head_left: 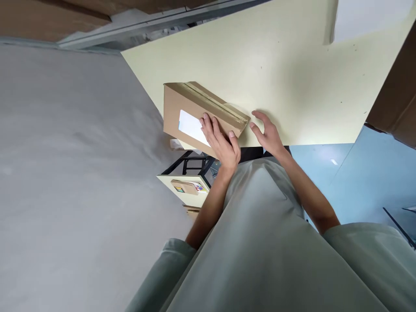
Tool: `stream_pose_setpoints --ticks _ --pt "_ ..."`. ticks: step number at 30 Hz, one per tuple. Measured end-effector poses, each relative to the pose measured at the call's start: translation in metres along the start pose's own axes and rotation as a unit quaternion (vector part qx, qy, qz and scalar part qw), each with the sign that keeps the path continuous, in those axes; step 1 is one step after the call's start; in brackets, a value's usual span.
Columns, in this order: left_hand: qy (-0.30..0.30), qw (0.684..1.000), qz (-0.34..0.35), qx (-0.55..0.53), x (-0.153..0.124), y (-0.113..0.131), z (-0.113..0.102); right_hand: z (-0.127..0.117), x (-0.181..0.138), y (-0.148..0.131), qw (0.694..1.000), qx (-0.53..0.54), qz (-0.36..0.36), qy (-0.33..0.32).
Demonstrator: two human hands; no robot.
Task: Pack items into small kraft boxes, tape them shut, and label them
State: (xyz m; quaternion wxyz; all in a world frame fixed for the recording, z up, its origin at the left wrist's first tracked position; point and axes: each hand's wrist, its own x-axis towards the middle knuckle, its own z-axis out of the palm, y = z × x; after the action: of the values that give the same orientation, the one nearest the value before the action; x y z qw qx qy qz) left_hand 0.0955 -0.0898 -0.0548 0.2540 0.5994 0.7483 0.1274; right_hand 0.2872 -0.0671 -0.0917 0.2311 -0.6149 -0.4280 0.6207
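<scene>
A brown cardboard box (172, 108), closed with tape along one narrow side, rests at the near left part of a pale yellow tabletop (292, 78). On its upper face is a white label (190, 125), partly covered by fingers. My left hand (222, 141) lies flat across that face and the label, fingers stretched out. My right hand (268, 134) is just off the box's right end, thumb and forefinger apart, with nothing between them. Whether the right fingertips touch the box corner I cannot tell.
A white flat-sided object (370, 19) stands at the table's far right. Brown cardboard (396, 95) is beyond the right edge. A grey wall (81, 151) runs along the left. Behind, a smaller table (191, 199) bears a flat cardboard piece (183, 187).
</scene>
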Motion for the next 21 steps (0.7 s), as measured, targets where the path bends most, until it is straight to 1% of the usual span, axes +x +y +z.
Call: stream_pose_setpoints --ticks 3,7,12,14,16,21 --pt "0.020 1.000 -0.002 0.022 -0.001 0.001 0.002 0.006 0.025 0.005 0.998 0.056 0.012 -0.010" --pt "0.035 0.998 0.002 0.050 -0.002 0.003 0.003 0.014 0.067 0.010 0.993 0.102 0.016 -0.056" --pt "0.008 0.999 -0.030 0.043 -0.002 0.005 0.000 0.026 0.107 0.005 0.979 0.176 0.001 -0.100" --pt "-0.004 0.999 -0.042 0.026 -0.001 0.006 -0.001 0.030 0.116 0.002 0.973 0.205 0.003 -0.110" --pt "-0.008 0.999 -0.047 0.023 0.000 0.007 -0.002 0.032 0.122 0.001 0.971 0.211 0.009 -0.113" --pt "-0.010 0.998 -0.051 0.026 0.000 0.008 -0.003 0.037 0.124 0.002 0.971 0.213 0.013 -0.104"
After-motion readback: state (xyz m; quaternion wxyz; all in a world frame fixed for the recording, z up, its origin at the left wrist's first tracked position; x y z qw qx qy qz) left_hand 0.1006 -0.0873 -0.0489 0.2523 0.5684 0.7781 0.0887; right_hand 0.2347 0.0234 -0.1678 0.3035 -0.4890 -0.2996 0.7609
